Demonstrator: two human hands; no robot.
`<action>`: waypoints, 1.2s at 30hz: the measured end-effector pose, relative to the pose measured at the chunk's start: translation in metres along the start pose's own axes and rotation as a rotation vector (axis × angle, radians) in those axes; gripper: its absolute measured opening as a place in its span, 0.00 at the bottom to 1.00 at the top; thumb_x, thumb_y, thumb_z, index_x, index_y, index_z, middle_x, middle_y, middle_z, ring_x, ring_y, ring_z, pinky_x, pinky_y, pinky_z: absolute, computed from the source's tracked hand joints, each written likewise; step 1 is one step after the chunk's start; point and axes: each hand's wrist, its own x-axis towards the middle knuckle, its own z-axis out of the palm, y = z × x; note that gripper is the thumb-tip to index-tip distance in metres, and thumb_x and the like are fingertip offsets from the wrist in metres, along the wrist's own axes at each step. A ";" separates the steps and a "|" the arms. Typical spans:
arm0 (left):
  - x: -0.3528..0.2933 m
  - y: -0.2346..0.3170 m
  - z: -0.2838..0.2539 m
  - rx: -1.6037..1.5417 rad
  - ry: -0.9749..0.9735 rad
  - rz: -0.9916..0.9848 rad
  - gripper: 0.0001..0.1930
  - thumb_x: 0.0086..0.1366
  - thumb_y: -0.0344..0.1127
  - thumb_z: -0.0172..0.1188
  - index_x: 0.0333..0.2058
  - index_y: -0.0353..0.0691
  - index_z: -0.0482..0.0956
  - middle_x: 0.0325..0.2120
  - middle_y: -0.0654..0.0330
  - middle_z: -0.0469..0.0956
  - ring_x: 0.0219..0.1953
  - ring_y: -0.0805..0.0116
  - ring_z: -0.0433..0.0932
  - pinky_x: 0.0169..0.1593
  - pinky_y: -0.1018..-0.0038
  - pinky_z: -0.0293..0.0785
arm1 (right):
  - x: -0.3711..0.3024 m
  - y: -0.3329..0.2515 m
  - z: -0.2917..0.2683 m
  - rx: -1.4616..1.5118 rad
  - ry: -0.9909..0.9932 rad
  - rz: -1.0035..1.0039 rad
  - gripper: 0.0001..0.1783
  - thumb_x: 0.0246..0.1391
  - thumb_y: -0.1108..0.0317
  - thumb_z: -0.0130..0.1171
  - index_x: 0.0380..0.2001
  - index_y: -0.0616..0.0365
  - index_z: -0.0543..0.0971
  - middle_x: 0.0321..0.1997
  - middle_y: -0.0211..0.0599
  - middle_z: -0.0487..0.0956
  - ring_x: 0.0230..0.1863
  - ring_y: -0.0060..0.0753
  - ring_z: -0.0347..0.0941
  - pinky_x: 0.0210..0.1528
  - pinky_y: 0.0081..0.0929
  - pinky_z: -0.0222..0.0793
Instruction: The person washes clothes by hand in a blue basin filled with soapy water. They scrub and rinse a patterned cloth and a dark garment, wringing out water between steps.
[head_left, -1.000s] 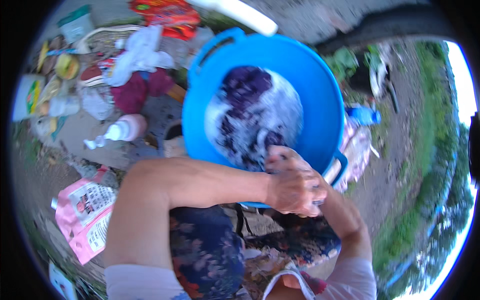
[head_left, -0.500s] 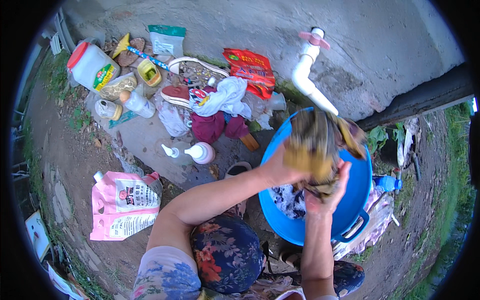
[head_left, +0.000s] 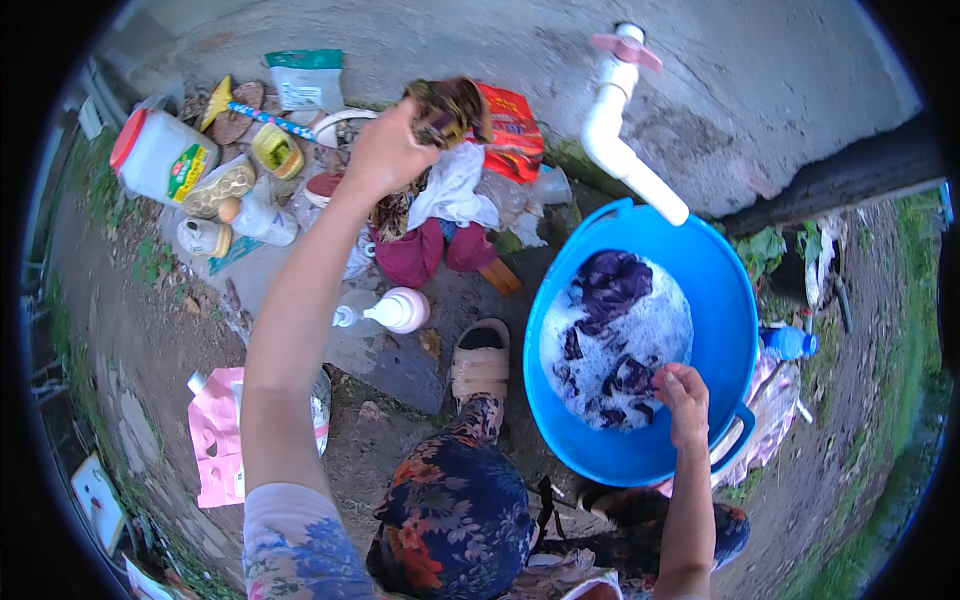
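My left hand (head_left: 392, 150) is closed on a brown and yellow patterned cloth (head_left: 445, 112), bunched up over a pile of laundry. Part of this cloth hangs below the hand. Beneath it lie a white cloth (head_left: 458, 190) and a maroon cloth (head_left: 412, 254). My right hand (head_left: 684, 400) is inside the blue tub (head_left: 735, 300), its fingers curled together at the edge of a dark wet cloth (head_left: 630, 378). Whether they grip it is hidden. Another dark purple cloth (head_left: 612, 285) sits in the sudsy water (head_left: 660, 320).
A white pipe tap (head_left: 625, 160) juts from the wall above the tub. Pump bottles (head_left: 402, 310), a pink pouch (head_left: 215, 430), a red-lidded jar (head_left: 160, 155), shoes (head_left: 222, 187) and a red packet (head_left: 512, 135) stand or lie on the left. A blue bottle (head_left: 790, 342) lies right of the tub.
My left hand has carried the patterned cloth from above the tub to the laundry pile at left. My right hand has let go of it and dropped lower in the tub.
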 end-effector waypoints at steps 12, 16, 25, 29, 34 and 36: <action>-0.042 0.044 0.028 0.146 0.065 0.497 0.27 0.53 0.40 0.64 0.52 0.39 0.71 0.51 0.49 0.71 0.52 0.53 0.70 0.54 0.61 0.67 | 0.051 0.066 -0.024 -1.115 -0.397 -0.076 0.43 0.37 0.56 0.67 0.56 0.64 0.65 0.49 0.55 0.75 0.50 0.54 0.71 0.55 0.39 0.65; -0.111 0.138 0.031 -0.275 -0.262 0.789 0.17 0.53 0.26 0.60 0.45 0.38 0.76 0.44 0.55 0.76 0.44 0.64 0.76 0.44 0.71 0.74 | 0.029 0.059 -0.020 -0.574 -0.250 0.009 0.22 0.38 0.73 0.64 0.41 0.63 0.74 0.41 0.42 0.79 0.44 0.37 0.75 0.47 0.33 0.70; -0.119 0.207 0.230 -0.067 -1.031 0.677 0.54 0.44 0.48 0.69 0.65 0.44 0.45 0.60 0.48 0.59 0.62 0.50 0.59 0.63 0.44 0.45 | -0.030 -0.134 -0.088 -0.238 -0.176 -0.410 0.12 0.38 0.79 0.61 0.31 0.60 0.77 0.31 0.26 0.79 0.32 0.16 0.72 0.38 0.19 0.68; -0.139 0.193 0.264 -0.137 -0.936 0.747 0.30 0.50 0.46 0.63 0.53 0.44 0.69 0.39 0.53 0.79 0.46 0.47 0.75 0.55 0.48 0.59 | -0.014 -0.142 -0.105 0.068 -0.021 -0.319 0.12 0.43 0.80 0.58 0.34 0.61 0.78 0.31 0.29 0.80 0.30 0.18 0.74 0.35 0.19 0.72; -0.150 0.192 0.235 0.281 -1.087 0.678 0.21 0.53 0.46 0.61 0.42 0.38 0.76 0.39 0.51 0.78 0.44 0.50 0.76 0.48 0.55 0.68 | 0.030 -0.084 -0.119 -1.061 -0.084 -0.195 0.18 0.41 0.66 0.64 0.38 0.60 0.76 0.32 0.34 0.79 0.35 0.36 0.75 0.43 0.31 0.71; -0.171 0.199 0.219 0.306 -1.111 0.789 0.23 0.54 0.48 0.60 0.42 0.36 0.76 0.39 0.48 0.77 0.44 0.49 0.75 0.48 0.56 0.70 | 0.036 -0.063 -0.095 -1.414 -0.152 -0.262 0.25 0.39 0.60 0.65 0.43 0.56 0.77 0.41 0.42 0.77 0.46 0.47 0.71 0.51 0.38 0.66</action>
